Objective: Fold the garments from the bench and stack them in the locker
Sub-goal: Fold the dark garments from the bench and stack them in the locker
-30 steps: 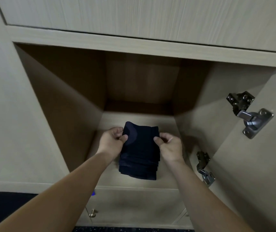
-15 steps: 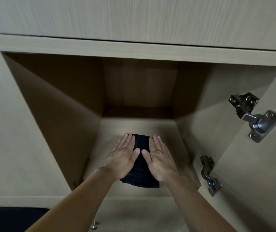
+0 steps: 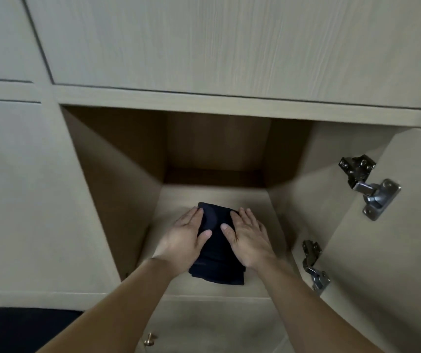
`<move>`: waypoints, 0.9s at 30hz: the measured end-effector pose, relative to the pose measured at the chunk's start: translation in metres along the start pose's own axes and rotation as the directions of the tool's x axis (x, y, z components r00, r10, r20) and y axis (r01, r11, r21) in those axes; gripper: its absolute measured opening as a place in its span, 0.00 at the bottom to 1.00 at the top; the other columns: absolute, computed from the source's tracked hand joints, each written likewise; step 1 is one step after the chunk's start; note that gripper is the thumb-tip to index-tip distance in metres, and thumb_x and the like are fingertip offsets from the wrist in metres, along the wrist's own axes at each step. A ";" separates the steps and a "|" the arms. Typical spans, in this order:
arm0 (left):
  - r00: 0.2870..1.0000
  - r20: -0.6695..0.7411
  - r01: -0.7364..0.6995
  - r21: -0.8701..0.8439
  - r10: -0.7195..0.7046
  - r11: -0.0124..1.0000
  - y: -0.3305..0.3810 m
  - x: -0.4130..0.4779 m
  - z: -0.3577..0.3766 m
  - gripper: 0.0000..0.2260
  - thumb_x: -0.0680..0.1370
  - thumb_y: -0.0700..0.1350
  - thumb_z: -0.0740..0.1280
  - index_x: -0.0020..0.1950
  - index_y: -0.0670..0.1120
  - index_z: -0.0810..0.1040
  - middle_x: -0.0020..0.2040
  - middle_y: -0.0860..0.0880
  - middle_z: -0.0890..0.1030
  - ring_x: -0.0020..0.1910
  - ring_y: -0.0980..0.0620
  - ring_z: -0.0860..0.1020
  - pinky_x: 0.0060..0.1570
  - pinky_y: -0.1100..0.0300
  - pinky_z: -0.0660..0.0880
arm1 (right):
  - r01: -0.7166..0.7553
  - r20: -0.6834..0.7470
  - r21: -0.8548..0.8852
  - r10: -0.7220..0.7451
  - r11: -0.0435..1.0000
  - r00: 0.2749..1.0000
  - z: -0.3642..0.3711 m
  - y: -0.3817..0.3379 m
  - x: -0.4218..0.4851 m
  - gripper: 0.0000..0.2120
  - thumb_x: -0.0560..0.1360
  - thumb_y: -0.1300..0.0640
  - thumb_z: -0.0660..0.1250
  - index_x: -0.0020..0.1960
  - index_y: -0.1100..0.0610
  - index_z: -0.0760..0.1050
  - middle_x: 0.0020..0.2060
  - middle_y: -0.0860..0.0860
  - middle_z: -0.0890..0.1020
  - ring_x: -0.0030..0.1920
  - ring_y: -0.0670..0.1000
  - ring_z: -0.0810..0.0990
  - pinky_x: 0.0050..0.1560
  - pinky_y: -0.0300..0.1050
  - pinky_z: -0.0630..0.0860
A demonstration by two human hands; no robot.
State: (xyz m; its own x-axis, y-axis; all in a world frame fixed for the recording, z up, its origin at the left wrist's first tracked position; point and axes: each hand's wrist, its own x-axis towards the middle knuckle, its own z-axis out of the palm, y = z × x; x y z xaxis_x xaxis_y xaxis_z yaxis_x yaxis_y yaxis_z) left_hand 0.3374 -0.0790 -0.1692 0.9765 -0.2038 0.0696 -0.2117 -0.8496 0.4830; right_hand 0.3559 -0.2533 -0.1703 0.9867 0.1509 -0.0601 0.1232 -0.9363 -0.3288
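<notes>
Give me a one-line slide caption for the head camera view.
The left hand and right hand press flat on the folded dark garment on the open locker floor.

The open locker (image 3: 117, 200) compartment sits in the centre of the cabinet front, directly below a closed upper door (image 3: 229, 42) and with closed panels to its left. The folded garment (image 3: 217, 253) lies on the compartment floor (image 3: 263, 207), near the front edge and well apart from the back wall. The left hand (image 3: 184, 238) rests flat on the garment's left side; the right hand (image 3: 250, 240) rests flat on its right side. The locker door (image 3: 395, 276) stands open to the right. The upper hinge (image 3: 367, 184) and lower hinge (image 3: 314, 266) join that door to the right wall. A knob (image 3: 149, 339) is mounted below the compartment, left of centre.
</notes>
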 end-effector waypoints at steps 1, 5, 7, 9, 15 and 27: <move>1.000 -0.030 0.004 0.020 -0.004 1.000 0.004 -0.009 -0.010 0.28 0.83 0.54 0.56 0.80 0.47 0.51 0.80 0.50 0.54 0.78 0.53 0.53 0.76 0.60 0.51 | 0.002 -0.049 -0.012 -0.003 1.000 0.999 -0.009 -0.005 -0.005 0.28 0.83 0.41 0.46 0.79 0.53 0.52 0.78 0.52 0.54 0.78 0.51 0.48 0.75 0.52 0.49; 0.993 -0.113 0.051 0.095 -0.040 0.994 0.025 -0.051 -0.054 0.27 0.83 0.52 0.58 0.80 0.49 0.52 0.78 0.50 0.60 0.76 0.50 0.60 0.73 0.56 0.59 | 0.012 -0.218 -0.008 -0.013 1.000 0.976 -0.046 -0.031 -0.042 0.25 0.80 0.48 0.59 0.75 0.51 0.59 0.69 0.52 0.71 0.69 0.54 0.68 0.68 0.49 0.65; 0.987 -0.151 0.078 0.116 -0.060 0.990 0.033 -0.075 -0.074 0.27 0.83 0.53 0.58 0.80 0.49 0.53 0.77 0.49 0.63 0.75 0.49 0.62 0.72 0.55 0.61 | 0.019 -0.244 0.005 -0.017 1.000 0.970 -0.061 -0.046 -0.065 0.22 0.80 0.49 0.60 0.73 0.52 0.62 0.65 0.53 0.74 0.65 0.55 0.73 0.63 0.49 0.69; 0.980 -0.185 0.097 0.130 -0.072 0.987 0.039 -0.099 -0.090 0.28 0.82 0.55 0.58 0.80 0.48 0.54 0.77 0.48 0.64 0.74 0.49 0.63 0.72 0.54 0.64 | 0.033 -0.265 0.001 -0.031 0.999 0.964 -0.073 -0.061 -0.090 0.20 0.80 0.50 0.60 0.70 0.53 0.65 0.63 0.53 0.75 0.63 0.55 0.73 0.61 0.49 0.71; 0.958 -0.247 0.186 0.135 -0.149 0.973 0.045 -0.181 -0.127 0.28 0.82 0.55 0.58 0.80 0.48 0.54 0.77 0.48 0.63 0.75 0.48 0.63 0.71 0.53 0.63 | 0.114 -0.296 -0.025 -0.117 0.993 0.948 -0.087 -0.106 -0.152 0.20 0.81 0.49 0.59 0.70 0.55 0.65 0.63 0.55 0.76 0.63 0.56 0.73 0.60 0.50 0.70; 0.837 -0.397 0.449 0.102 -0.378 0.888 -0.001 -0.364 -0.157 0.27 0.82 0.55 0.59 0.78 0.47 0.59 0.77 0.49 0.64 0.73 0.47 0.66 0.66 0.51 0.68 | 0.439 -0.210 -0.019 -0.433 0.898 0.876 -0.035 -0.232 -0.270 0.15 0.80 0.50 0.57 0.62 0.56 0.68 0.61 0.57 0.76 0.60 0.58 0.73 0.58 0.51 0.67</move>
State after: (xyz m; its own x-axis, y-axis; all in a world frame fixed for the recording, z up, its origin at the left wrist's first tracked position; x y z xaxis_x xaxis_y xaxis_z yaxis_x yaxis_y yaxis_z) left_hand -0.0120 0.0718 -0.0582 0.9125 0.3434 0.2223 0.2466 -0.8954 0.3708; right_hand 0.0651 -0.0880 -0.0449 0.8336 0.4714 0.2878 0.5463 -0.7806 -0.3037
